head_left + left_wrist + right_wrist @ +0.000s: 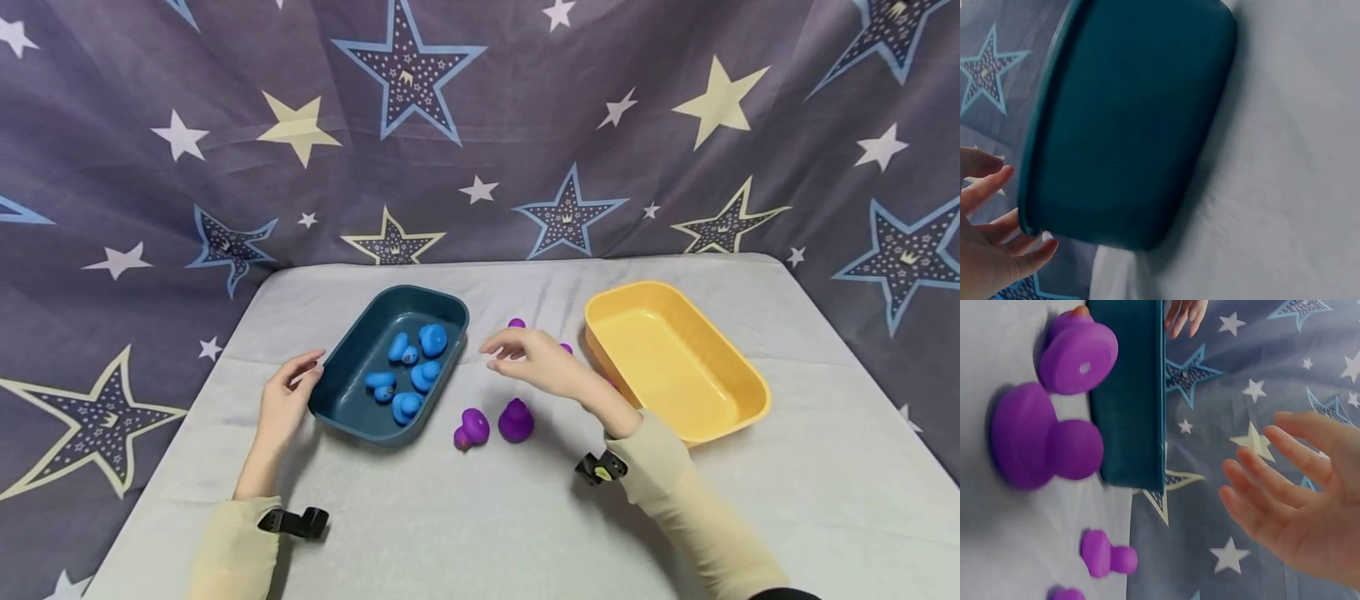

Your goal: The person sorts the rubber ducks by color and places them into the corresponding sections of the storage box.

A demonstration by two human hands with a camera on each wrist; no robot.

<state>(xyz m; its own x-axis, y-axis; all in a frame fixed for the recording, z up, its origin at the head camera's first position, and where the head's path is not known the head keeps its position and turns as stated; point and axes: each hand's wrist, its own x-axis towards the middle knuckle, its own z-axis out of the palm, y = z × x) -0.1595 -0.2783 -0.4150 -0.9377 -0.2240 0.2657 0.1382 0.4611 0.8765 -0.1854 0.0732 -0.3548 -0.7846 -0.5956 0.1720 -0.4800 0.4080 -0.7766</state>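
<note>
My left hand (285, 396) is at the left rim of a dark teal bin (356, 358), its fingers loosely bent with the fingertips right at the edge. Several blue rubber ducks (425, 377) lie inside that bin. Between the two bins my right hand (536, 362) hovers over the table, relaxed and holding nothing; in the right wrist view its fingers (1254, 490) are spread loosely. Just in front of it sit two purple rubber ducks, one upright (516, 422) and another tipped on its side (476, 425). More purple ducks (517, 323) are partly hidden behind the right hand and forearm.
A yellow bin (667, 358) with nothing in it stands to the right, its near left side partly covered by the right forearm. A pale cloth (420, 517) covers the table. Behind it hangs a dark star-patterned curtain (510, 100).
</note>
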